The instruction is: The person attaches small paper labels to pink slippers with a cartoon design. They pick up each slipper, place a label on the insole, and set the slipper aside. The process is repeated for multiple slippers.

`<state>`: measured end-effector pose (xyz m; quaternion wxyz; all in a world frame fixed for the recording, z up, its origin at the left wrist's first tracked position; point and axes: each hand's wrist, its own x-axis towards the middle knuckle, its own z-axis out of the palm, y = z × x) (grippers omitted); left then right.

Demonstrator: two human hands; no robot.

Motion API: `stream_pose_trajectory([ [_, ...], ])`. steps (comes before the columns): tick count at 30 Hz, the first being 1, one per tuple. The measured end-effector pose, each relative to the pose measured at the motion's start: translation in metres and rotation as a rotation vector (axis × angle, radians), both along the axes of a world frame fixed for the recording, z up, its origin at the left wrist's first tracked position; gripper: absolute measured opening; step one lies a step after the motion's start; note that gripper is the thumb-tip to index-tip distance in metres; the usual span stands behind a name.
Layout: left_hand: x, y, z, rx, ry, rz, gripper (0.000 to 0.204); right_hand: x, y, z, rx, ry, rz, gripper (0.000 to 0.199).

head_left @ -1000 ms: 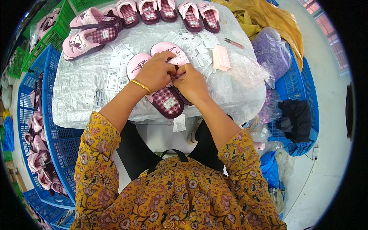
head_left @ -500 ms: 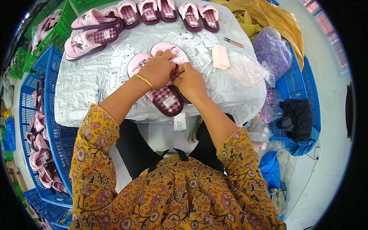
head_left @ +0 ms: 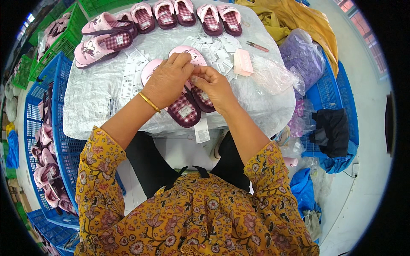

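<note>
A pair of pink slippers with dark plum soles and checked insoles lies in front of me: the left slipper [head_left: 184, 112] and the right slipper [head_left: 202, 99]. My left hand [head_left: 168, 77] bends over their uppers, fingers curled closed where the two meet. Right beside it, thumb and fingers of my right hand [head_left: 213, 87] are pinched together above the right slipper's opening. Whatever lies in that pinch is too small or hidden to make out. A white paper tag [head_left: 202, 130] sticks out by the heels, over the table's near edge.
More pink slippers [head_left: 165, 15] line the far side of the plastic-covered table [head_left: 98, 100]. Loose white tags [head_left: 220, 49], a pale pink box [head_left: 243, 62], small snips [head_left: 257, 46] and a clear bag [head_left: 273, 77] lie right. Blue crates [head_left: 64, 106] stand left; another blue crate [head_left: 326, 91] stands right.
Both hands have stayed at the slippers. My right hand has turned and lifted slightly, baring more of the right slipper's insole. The fingers of my left hand are drawn in further.
</note>
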<state>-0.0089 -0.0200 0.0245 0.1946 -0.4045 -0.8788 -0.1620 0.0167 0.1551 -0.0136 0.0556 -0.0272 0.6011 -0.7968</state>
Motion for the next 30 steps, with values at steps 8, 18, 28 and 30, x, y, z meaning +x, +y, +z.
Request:
stream_pose_trajectory([
  [8, 0.017, -0.025, -0.005, 0.172, -0.074, 0.05, 0.017, 0.001, 0.005, -0.01, 0.483, 0.131, 0.021, 0.015],
  [18, 0.012, -0.037, -0.041, 0.126, -0.112, 0.18, 0.016, 0.013, -0.01, -0.013, 0.658, 0.352, 0.022, 0.013],
  [28, 0.008, -0.039, -0.056, 0.211, -0.212, 0.208, 0.02, 0.017, -0.043, -0.02, 0.974, 0.464, -0.217, 0.03],
  [30, 0.008, -0.039, -0.057, 0.235, -0.216, 0.203, 0.021, 0.017, -0.045, -0.023, 1.003, 0.502, -0.242, 0.031],
])
